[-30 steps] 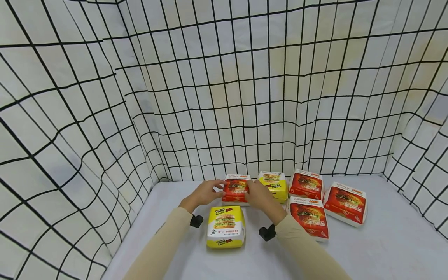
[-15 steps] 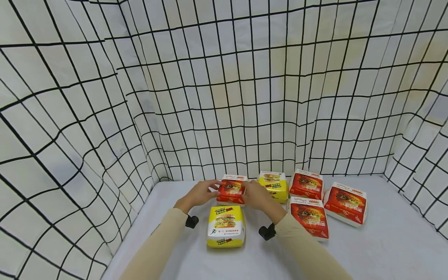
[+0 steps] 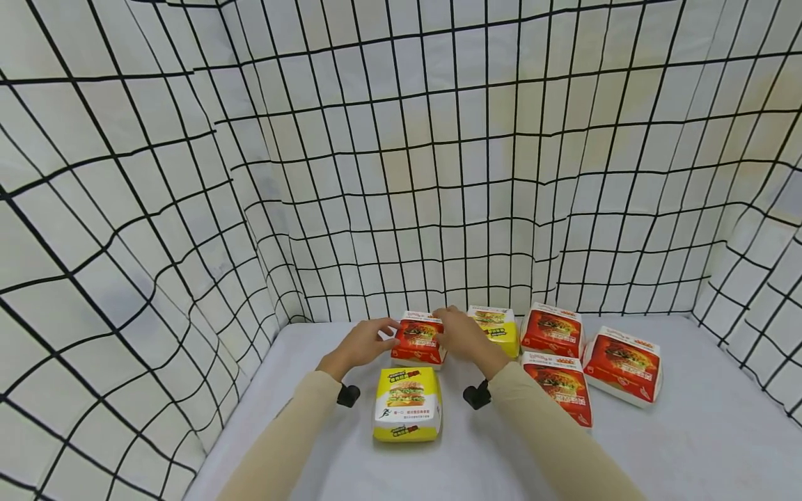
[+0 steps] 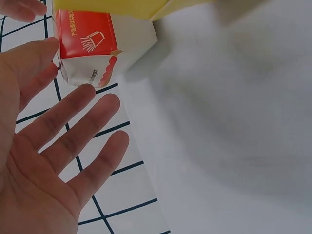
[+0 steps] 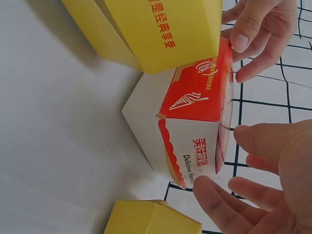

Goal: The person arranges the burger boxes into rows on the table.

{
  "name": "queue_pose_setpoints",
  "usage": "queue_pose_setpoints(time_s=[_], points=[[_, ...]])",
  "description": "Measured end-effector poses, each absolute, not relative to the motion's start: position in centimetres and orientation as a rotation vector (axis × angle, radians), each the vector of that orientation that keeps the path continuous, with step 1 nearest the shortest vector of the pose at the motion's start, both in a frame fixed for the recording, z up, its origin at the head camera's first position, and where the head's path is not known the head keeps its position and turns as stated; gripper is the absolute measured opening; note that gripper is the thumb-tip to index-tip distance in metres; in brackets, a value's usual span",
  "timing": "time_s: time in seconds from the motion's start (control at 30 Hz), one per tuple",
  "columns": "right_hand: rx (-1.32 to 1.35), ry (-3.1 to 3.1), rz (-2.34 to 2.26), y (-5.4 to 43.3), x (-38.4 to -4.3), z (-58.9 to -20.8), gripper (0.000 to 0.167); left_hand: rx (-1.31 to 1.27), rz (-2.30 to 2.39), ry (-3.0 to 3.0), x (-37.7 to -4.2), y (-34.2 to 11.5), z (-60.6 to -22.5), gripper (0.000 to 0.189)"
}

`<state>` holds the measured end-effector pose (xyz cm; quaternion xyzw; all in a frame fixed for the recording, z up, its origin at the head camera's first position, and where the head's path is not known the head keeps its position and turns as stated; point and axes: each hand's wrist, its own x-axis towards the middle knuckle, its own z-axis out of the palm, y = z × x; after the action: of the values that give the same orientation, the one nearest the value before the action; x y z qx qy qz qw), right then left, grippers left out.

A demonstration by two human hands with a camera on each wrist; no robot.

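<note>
- Sleeves (image 3: 285, 431), beige, reach in from 5 and 7 o'clock of the red box (image 3: 418, 341).
- Yellow-and-white box (image 3: 407, 407): 6 o'clock, flat on the white table (image 3: 708, 424), just in front of it.
- Second red box (image 3: 564, 390): near 4 o'clock; third red box (image 3: 623, 363), past it, near 3.
- My left hand (image 3: 362, 344): 9 o'clock, fingers spread and relaxed.
- My right hand (image 3: 466, 337): 3 o'clock, fingers loosely bent, parted from the thumb, fingertips at the side; I cannot tell whether they touch.
- Between my separated hands, the red box lies flat.
- Far yellow box (image 3: 498, 330), then fourth red box (image 3: 553, 330): 3 o'clock.
- Black grid (image 3: 401, 209) on white: 12 o'clock.
</note>
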<state>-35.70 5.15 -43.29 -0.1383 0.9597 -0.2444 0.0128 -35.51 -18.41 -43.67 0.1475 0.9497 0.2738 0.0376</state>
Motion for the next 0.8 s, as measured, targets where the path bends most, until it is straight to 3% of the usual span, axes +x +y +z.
queue_pose_setpoints(time_s=[0.8], points=[[-0.394, 2.952, -0.688, 4.5, -35.9, -44.0, 0.061, 0.387, 0.801, 2.981, -36.8, -18.3, -44.8, 0.033]])
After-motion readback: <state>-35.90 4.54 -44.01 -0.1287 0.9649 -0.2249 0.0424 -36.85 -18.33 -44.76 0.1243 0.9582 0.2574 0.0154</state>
